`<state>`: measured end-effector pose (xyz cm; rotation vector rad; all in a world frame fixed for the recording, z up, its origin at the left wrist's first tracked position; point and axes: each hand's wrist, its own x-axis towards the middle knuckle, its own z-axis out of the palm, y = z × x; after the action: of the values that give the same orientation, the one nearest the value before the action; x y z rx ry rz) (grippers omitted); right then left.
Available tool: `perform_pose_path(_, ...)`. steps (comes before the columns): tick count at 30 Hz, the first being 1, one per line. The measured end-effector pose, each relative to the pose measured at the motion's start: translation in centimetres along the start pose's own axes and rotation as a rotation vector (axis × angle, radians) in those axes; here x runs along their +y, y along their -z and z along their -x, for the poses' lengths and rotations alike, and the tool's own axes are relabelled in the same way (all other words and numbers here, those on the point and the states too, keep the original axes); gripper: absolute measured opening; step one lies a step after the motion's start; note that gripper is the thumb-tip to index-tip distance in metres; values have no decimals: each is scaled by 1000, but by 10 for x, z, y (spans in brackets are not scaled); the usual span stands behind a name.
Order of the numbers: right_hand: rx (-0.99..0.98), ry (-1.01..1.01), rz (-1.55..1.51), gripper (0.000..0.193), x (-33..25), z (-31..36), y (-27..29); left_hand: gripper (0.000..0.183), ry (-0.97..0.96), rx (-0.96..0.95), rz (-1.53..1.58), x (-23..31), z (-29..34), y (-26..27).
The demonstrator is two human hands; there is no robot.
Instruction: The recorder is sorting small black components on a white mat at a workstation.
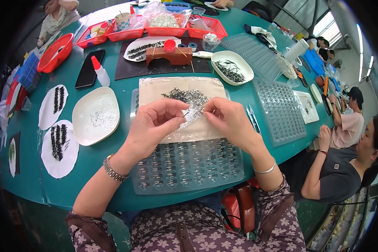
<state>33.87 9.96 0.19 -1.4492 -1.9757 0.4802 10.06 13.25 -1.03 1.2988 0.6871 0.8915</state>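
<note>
My left hand (157, 122) has thumb and forefinger pinched on a small dark thin piece (186, 113). My right hand (227, 118) faces it with its fingertips pressed together; whatever they hold is too small to make out. Both are over a beige board (151, 90) in a clear wrap. Behind and between the fingers lies a loose pile of small black and silvery pieces (185, 95), with white bits (193, 112) nearer me. Under the board, a clear plastic tray (189, 189) has rows of pockets with small dark and shiny pieces in them.
To the left stand a cream dish (80, 126) with white bits, a red-capped glue bottle (101, 72) and a black phone (88, 69). Beyond are a brown stand (172, 59) and red baskets (168, 32). Tweezers (253, 119) and another pocketed tray (281, 113) lie right. A co-worker (336, 168) sits close.
</note>
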Motion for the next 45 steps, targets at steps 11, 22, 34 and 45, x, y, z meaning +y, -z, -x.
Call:
perform_pose_path(11, 64, 168, -157, 15, 37, -6, 22, 14, 35, 80, -35, 9, -13, -38)
perform_pose_path(22, -56, -80, -887, 7, -15, -11, -21, 12, 88, 65, 32, 6, 8, -9)
perform_pose_path(34, -127, -152, -1115, 9, -15, -9, -41, 10, 89, -9, 67, 2, 14, 2)
perform_pose_path(45, -41, -44, -1003, 8, -16, -9, -49, 10, 121, -44, 134, -3, 10, 8)
